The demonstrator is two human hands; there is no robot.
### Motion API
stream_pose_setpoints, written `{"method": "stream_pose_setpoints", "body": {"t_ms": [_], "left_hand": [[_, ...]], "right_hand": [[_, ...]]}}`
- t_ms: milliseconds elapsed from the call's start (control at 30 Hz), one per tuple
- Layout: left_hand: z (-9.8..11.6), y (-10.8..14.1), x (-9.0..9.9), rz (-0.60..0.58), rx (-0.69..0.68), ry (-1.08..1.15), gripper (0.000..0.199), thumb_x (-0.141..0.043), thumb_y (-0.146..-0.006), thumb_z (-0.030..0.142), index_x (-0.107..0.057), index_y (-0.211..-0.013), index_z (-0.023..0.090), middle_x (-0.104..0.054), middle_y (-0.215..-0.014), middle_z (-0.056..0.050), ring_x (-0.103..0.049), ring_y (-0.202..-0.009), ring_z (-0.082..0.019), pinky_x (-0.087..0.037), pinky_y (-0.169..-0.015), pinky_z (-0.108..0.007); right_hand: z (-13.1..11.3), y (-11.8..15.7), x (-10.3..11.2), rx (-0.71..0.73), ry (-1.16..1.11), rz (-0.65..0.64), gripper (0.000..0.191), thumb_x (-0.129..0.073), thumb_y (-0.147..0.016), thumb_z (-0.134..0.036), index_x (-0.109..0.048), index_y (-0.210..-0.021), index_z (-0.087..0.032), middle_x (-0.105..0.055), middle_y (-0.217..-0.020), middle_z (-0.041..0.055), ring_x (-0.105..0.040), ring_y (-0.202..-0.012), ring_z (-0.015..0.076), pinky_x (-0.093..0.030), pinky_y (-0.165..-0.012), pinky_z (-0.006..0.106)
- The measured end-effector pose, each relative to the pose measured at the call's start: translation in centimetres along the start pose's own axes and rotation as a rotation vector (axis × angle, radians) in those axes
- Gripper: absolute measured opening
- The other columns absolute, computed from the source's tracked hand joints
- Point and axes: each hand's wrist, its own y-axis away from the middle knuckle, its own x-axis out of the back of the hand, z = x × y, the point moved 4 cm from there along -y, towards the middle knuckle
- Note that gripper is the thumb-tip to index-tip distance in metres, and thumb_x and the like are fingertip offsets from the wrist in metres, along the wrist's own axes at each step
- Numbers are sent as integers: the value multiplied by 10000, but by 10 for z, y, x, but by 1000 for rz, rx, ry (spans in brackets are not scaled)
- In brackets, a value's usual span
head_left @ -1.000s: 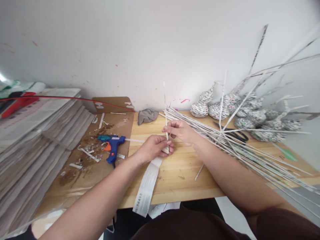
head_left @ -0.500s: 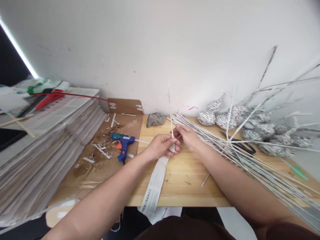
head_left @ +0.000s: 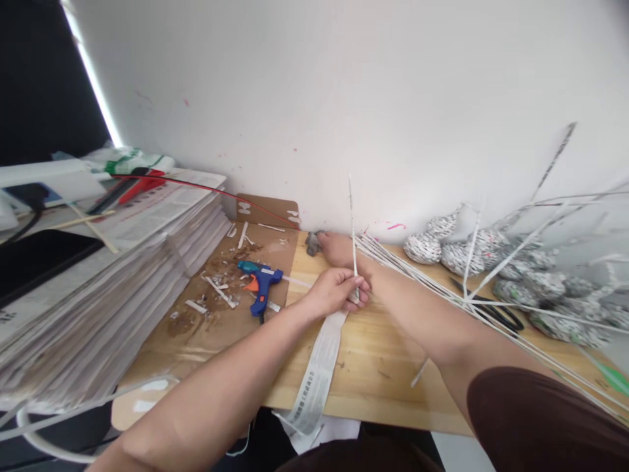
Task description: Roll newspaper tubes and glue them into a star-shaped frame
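Note:
My left hand (head_left: 341,290) is closed around the lower end of a thin rolled paper stick (head_left: 352,226), which points upward. From beneath that hand a flat strip of printed newspaper (head_left: 317,367) hangs down over the table's front edge. My right hand (head_left: 337,249) reaches past the left one to the back of the table. It grips a crumpled grey cloth (head_left: 312,244) near the wall; its fingertips are partly hidden. Left of my hands, a blue glue gun (head_left: 265,283) lies on a stained cardboard sheet.
A bundle of long paper sticks (head_left: 393,257) runs under and beyond my right arm. Woven paper gourd shapes (head_left: 422,248) stand along the wall, with black scissors (head_left: 501,314) before them. A tall newspaper stack (head_left: 147,288) with a phone (head_left: 49,262) on top fills the left.
My right hand has left the paper stick and moved back and left to the grey cloth. My left hand still holds the stick. The view has shifted slightly left.

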Motion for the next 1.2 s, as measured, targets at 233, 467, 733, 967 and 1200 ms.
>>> {"method": "stream_pose_setpoints", "body": {"t_ms": [233, 467, 733, 967, 1200], "left_hand": [[-1, -3, 5, 48, 6, 17, 225, -499, -899, 281, -629, -846, 105, -656, -738, -67, -629, -614, -102, -512, -582, -219], [-2, -3, 4, 26, 23, 23, 226, -527, -892, 297, -634, -842, 105, -660, -731, -70, -641, -621, -119, -526, -578, -235], [-1, -1, 5, 27, 56, 59, 262, -605, -846, 366, -624, -792, 110, -659, -689, -63, -641, -592, -125, -531, -576, -251], [-6, 0, 1, -105, 25, -15, 382, -651, -775, 489, -628, -838, 113, -654, -722, -66, -642, -633, -132, -525, -585, -247], [-8, 3, -4, -135, 60, -142, 365, -646, -778, 465, -639, -832, 103, -665, -779, -84, -626, -669, -128, -525, -622, -255]], "right_hand": [[2, -10, -9, -56, -30, 21, 476, -284, -969, -484, -645, -1002, -176, -693, -935, 126, -629, -852, 239, -422, -748, 329], [12, 5, -6, -169, -287, 44, 661, -600, -706, -708, -625, -1127, -198, -690, -1005, 98, -631, -911, 261, -450, -778, 340], [31, 79, 1, -355, -1168, 163, 428, -595, -799, -527, -678, -958, -138, -684, -811, 74, -612, -654, 158, -495, -616, 286], [5, 129, 17, -222, -1469, -107, 545, -544, -837, -573, -638, -1174, -155, -497, -471, -49, -517, -377, 130, -427, -397, 248], [18, 132, 16, -303, -1375, 225, 329, -763, -667, -460, -726, -754, -146, -513, -508, -37, -421, -439, 70, -317, -412, 207]]}}
